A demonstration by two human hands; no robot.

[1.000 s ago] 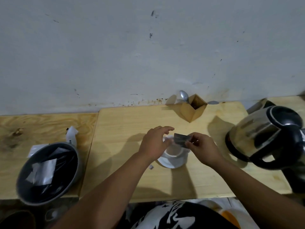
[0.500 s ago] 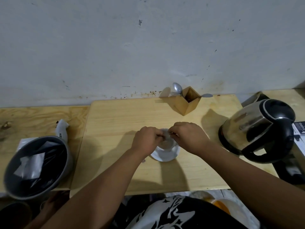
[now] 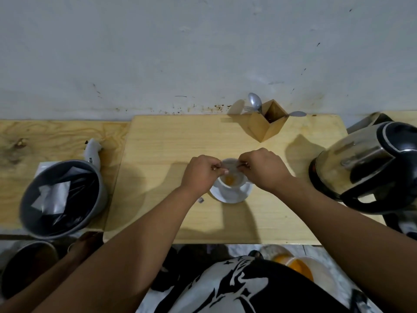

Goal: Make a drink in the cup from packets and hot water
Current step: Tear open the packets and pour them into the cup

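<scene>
A white cup (image 3: 232,186) stands on a white saucer (image 3: 234,196) in the middle of the light wooden board (image 3: 171,150). Orange powder lies at the cup's bottom. My left hand (image 3: 200,173) and my right hand (image 3: 262,169) pinch a small pale packet (image 3: 230,168) between them, directly over the cup's far rim. The packet is mostly hidden by my fingers. A steel electric kettle (image 3: 370,166) with a black handle stands at the right.
A grey bin (image 3: 61,197) holding several empty packets sits at the left, with a white wrapper (image 3: 92,152) behind it. A wooden holder (image 3: 268,124) with spoons stands by the wall. A tiny torn scrap (image 3: 201,200) lies left of the saucer.
My hands have come together over the cup; the dark packet held flat a second ago is now pinched between both hands above the rim. The view has tilted down.
</scene>
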